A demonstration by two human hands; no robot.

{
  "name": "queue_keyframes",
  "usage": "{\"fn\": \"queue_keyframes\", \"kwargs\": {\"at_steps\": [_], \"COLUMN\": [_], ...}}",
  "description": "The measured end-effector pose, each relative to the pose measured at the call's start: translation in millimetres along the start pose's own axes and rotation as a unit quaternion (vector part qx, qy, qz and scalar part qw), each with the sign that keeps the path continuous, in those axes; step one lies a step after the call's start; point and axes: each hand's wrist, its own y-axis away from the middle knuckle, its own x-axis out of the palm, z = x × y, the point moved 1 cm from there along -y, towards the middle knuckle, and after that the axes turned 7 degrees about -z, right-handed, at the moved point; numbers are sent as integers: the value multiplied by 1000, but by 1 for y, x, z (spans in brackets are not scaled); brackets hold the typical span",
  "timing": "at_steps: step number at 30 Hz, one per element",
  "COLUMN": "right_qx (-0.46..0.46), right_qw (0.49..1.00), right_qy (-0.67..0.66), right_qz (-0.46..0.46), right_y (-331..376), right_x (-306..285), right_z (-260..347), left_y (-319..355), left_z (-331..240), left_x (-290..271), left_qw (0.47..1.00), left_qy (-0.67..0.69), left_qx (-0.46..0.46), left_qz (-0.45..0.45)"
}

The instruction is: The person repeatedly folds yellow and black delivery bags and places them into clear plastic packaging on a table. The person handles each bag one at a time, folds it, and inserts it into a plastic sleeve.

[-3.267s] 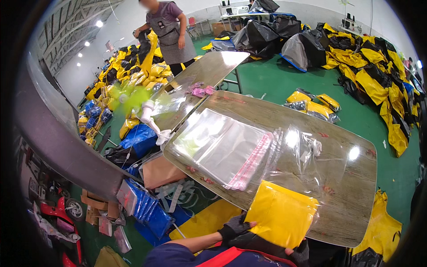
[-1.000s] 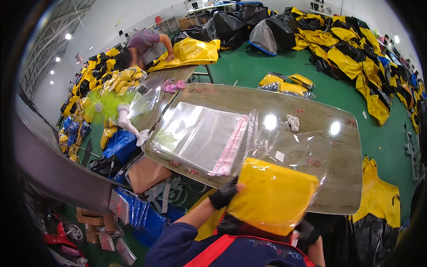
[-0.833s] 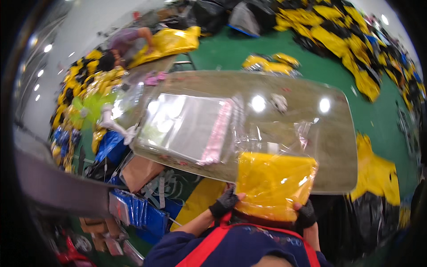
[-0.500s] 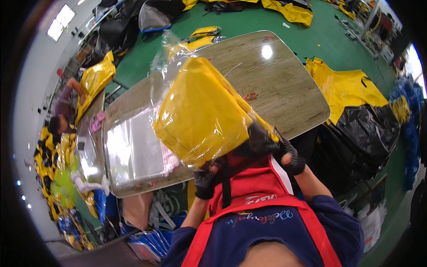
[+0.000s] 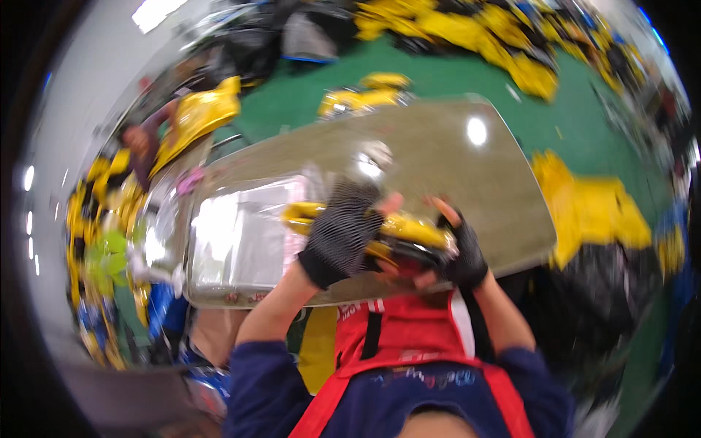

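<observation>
My left hand, in a dark ribbed fingerless glove, is closed over the left part of a yellow and black folded package in clear plastic. At the package's right end, my right hand wears the same kind of glove and grips its edge, the thumb and fingers curled round it. The package is held edge-on above the near side of a wood-grain table, in front of my red apron. A stack of clear plastic bags lies on the table's left part. Motion blurs the fingers somewhat.
Yellow wrapped bundles lie on the green floor beyond the table. Yellow and black material is heaped at the right. On the left, another person is beside a yellow piece. More yellow pieces lie at the back.
The package was raised with its broad yellow face showing; now it is lower, edge-on and more compact. My left hand has moved from its lower corner to over its top.
</observation>
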Motion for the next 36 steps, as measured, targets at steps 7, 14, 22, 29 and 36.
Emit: {"fn": "queue_keyframes", "kwargs": {"at_steps": [7,14,22,29,36], "right_qx": [67,58,224,305,217], "right_qw": [981,994,860,679,903], "right_qy": [110,69,-418,-542,-247], "right_qz": [143,-66,-188,-392,-278], "right_y": [19,69,36,-13,27], "right_x": [-1,10,-16,27,31], "right_z": [-16,-104,-83,-29,-90], "left_y": [-10,-27,28,31,76], "left_z": [6,-54,29,-71,-24], "left_x": [16,81,81,140,214], "left_qw": [998,966,727,790,860], "left_qy": [35,110,398,408,348], "left_qx": [54,38,-360,-394,-356], "left_qz": [23,-230,-429,-232,-113]}}
